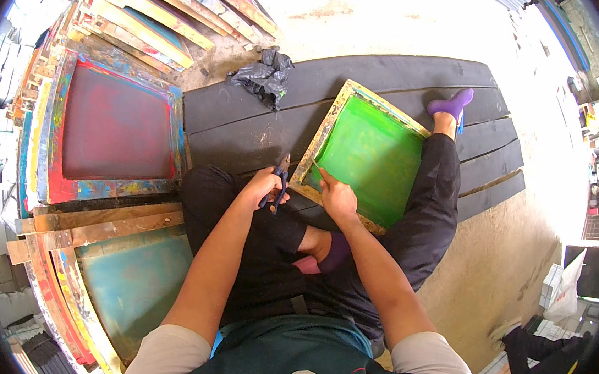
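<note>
My left hand point(262, 186) is closed around the dark blue handles of a pair of pliers point(282, 177), whose jaws point up and away from me. Right of it, a wooden screen-printing frame point(331, 121) with bright green mesh lies tilted between my legs. My right hand point(339, 199) rests over the frame's near left side. Its fingers are bent, with the index finger reaching to the inner edge of the wood. A thin pale sliver point(314, 162) shows at that fingertip; what it is, and whether the fingers pinch it, is too small to tell.
Under the frame is a platform of black planks point(234, 121), with a crumpled black plastic bag point(266, 77) on it. Paint-stained screens, one with dark red mesh point(120, 125) and one with blue-green mesh point(138, 280), stand left. More frames point(150, 21) lean behind. Another person's dark-clad legs point(538, 354) show at lower right.
</note>
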Available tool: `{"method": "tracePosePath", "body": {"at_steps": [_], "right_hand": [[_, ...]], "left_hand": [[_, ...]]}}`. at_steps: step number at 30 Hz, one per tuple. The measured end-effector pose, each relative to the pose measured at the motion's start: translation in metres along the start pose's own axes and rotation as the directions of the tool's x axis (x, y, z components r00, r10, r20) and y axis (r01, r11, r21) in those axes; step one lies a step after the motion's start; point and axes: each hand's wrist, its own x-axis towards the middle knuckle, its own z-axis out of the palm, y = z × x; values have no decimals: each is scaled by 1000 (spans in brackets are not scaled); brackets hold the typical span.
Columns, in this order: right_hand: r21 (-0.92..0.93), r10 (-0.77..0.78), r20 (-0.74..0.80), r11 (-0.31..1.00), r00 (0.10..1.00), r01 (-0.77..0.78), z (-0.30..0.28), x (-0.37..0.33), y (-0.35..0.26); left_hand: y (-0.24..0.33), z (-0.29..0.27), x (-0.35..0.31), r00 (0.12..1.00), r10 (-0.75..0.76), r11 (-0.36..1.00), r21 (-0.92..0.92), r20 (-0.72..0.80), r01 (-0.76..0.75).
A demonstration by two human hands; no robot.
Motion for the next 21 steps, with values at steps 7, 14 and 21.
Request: {"method": "tracePosePath", "body": {"at_steps": [7,14,21], "right_hand": [[-321,60,136,947,989,-13,-8,7,-26],[217,-49,-33,975,998,55,21,23,21],[551,35,-17,834,999,-20,45,27,37]], "left_hand": [[3,3,1,999,-23,994,106,23,20],[6,5,2,1000,-14,991,131,16,11],[2,5,1,1000,-3,999,49,25,2]]}}
